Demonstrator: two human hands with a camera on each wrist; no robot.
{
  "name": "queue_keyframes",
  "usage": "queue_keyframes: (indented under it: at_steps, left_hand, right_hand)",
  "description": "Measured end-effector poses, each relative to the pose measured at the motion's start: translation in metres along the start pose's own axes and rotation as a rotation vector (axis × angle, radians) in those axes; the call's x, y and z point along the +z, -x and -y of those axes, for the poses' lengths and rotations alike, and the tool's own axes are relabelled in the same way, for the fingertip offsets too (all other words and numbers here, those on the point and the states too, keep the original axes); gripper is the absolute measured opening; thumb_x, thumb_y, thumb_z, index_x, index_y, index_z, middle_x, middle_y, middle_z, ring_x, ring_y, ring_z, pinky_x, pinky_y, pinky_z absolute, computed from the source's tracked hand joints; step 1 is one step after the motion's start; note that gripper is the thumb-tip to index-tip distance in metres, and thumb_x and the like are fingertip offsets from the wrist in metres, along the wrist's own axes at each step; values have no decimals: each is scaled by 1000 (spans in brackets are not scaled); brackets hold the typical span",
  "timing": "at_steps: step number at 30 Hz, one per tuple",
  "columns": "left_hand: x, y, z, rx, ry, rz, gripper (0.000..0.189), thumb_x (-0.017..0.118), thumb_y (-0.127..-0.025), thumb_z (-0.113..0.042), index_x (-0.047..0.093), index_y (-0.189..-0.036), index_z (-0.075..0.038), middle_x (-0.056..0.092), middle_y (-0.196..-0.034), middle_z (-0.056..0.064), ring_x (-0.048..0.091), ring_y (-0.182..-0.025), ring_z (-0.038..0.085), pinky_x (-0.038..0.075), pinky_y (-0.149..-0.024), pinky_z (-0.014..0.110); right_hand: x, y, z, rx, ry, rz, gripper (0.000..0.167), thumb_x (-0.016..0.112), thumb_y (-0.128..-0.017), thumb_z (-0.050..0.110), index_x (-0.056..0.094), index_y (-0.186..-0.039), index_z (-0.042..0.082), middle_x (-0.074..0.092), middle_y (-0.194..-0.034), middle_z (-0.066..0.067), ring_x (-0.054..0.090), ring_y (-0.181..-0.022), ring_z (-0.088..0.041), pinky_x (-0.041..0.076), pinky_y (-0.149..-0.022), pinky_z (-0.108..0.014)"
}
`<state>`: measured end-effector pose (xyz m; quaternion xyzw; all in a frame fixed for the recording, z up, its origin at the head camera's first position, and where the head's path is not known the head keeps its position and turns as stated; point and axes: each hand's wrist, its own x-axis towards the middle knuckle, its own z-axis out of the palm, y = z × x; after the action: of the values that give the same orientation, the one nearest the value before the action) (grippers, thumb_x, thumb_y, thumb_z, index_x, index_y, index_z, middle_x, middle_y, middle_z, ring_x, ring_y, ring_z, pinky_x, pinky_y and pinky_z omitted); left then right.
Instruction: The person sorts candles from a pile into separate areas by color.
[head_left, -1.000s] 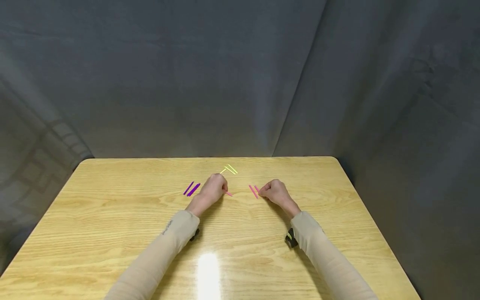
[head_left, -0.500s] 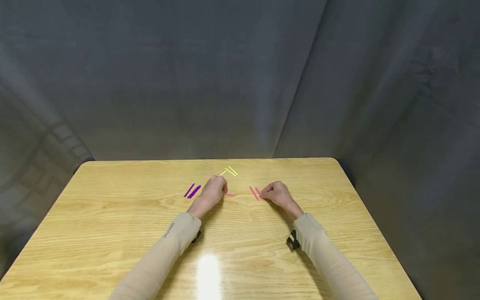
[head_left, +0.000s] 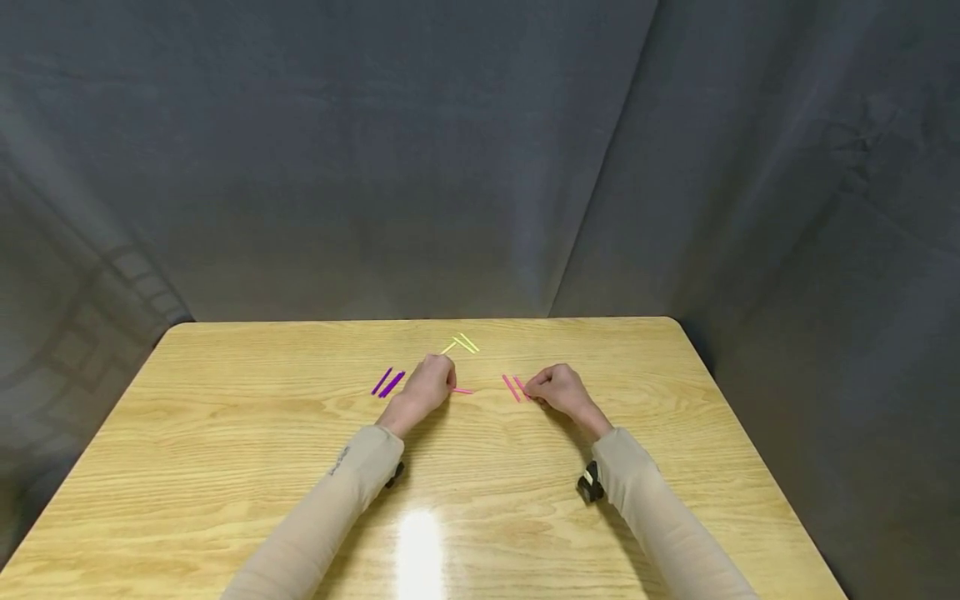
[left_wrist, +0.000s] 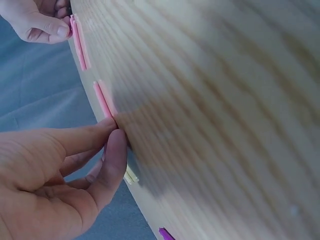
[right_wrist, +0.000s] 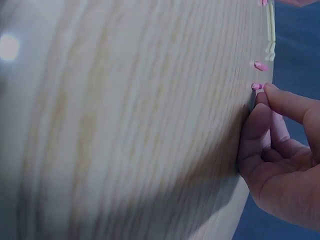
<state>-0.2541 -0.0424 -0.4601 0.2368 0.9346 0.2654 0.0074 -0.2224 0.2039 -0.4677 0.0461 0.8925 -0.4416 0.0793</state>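
Note:
In the head view my left hand (head_left: 429,383) pinches a thin pink stick (head_left: 463,391) between thumb and forefinger, low over the table. The left wrist view shows this pink stick (left_wrist: 104,100) reaching out past the fingertips. My right hand (head_left: 562,390) has thumb and forefinger pinched at the right-hand one of two slanted pink sticks (head_left: 521,386). Its neighbour, another pink stick (head_left: 511,388), lies beside it, apart from the hand. In the right wrist view the fingertips (right_wrist: 270,90) meet at the near pink stick's end (right_wrist: 256,86), hiding part of it.
Purple sticks (head_left: 391,384) lie slanted just left of my left hand. Behind it are several yellow sticks (head_left: 468,342), one partly covered by the hand. The wooden table (head_left: 225,433) ends at a grey curtain (head_left: 360,208). Each wrist wears a dark camera (head_left: 590,483).
The pink stick in my left hand has swung from slanting toward me to nearly level, pointing right. The right hand stays at its pink stick. The whole view has shifted slightly.

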Motion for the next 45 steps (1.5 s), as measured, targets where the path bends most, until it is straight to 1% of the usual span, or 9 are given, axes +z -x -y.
queue_keyframes:
  at_steps: [9, 18, 26, 30, 31, 34, 37, 39, 45]
  left_hand:
    - [1, 2, 2, -6, 11, 18, 17, 66, -74, 14, 67, -68, -2, 62, -66, 3, 58, -64, 19, 50, -61, 29]
    - [1, 4, 0, 22, 39, 41, 23, 60, -72, 18, 67, -65, -3, 60, -63, 1, 52, -58, 14, 46, -56, 25]
    - [5, 8, -1, 45, 51, 47, 22, 60, -70, 17, 67, -65, -3, 61, -64, 1, 55, -60, 15, 48, -59, 26]
    - [5, 10, -1, 93, 93, 41, 22, 57, -68, 17, 65, -62, -3, 59, -62, 2, 56, -58, 16, 50, -58, 29]
    - [6, 10, 2, 132, 109, 22, 23, 55, -67, 16, 64, -60, -4, 58, -61, 0, 54, -56, 14, 48, -56, 27]
    - [6, 11, 2, 156, 121, 27, 24, 54, -68, 15, 63, -59, -6, 57, -59, -1, 51, -54, 12, 47, -54, 26]
    - [5, 12, -2, 141, 104, 32, 24, 56, -70, 15, 64, -60, -6, 58, -60, -2, 50, -55, 10, 47, -55, 26]
    - [3, 13, -8, 97, 90, 62, 23, 57, -71, 16, 65, -61, -3, 59, -60, 0, 48, -55, 11, 45, -54, 26]
    - [5, 12, -11, 85, 104, 89, 24, 55, -69, 17, 66, -61, -3, 59, -61, 0, 42, -54, 7, 37, -51, 21]
  right_hand:
    - [-1, 0, 0, -12, -21, 1, 10, 69, -87, 8, 72, -83, 0, 66, -72, -5, 58, -58, -15, 49, -54, -26]
    - [1, 1, -2, -7, -26, 0, 9, 69, -88, 7, 72, -84, -1, 67, -74, -6, 58, -58, -14, 48, -53, -24]
    - [1, 3, -5, -1, -28, -10, 9, 67, -89, 6, 72, -86, 0, 68, -76, -6, 60, -60, -15, 50, -55, -26]
    - [2, 4, -5, 8, -22, -13, 8, 68, -88, 7, 72, -86, 0, 67, -74, -6, 58, -59, -14, 47, -54, -25]
    - [2, 4, -5, 11, -20, -14, 8, 68, -88, 7, 71, -85, 0, 67, -73, -6, 57, -58, -14, 47, -54, -25]
    - [3, 4, -4, 13, -18, -16, 8, 69, -88, 7, 72, -85, 1, 67, -74, -5, 57, -58, -14, 46, -53, -25]
    - [3, 4, -3, 6, -22, -14, 8, 69, -88, 7, 71, -85, 1, 68, -76, -6, 58, -58, -15, 47, -53, -25]
    - [2, 4, -3, 1, -26, -11, 8, 69, -89, 7, 71, -85, 1, 68, -77, -6, 59, -59, -15, 48, -54, -26]
    - [-1, 3, -3, -7, -41, 8, 9, 66, -90, 6, 71, -87, -1, 68, -79, -7, 60, -60, -15, 50, -55, -27]
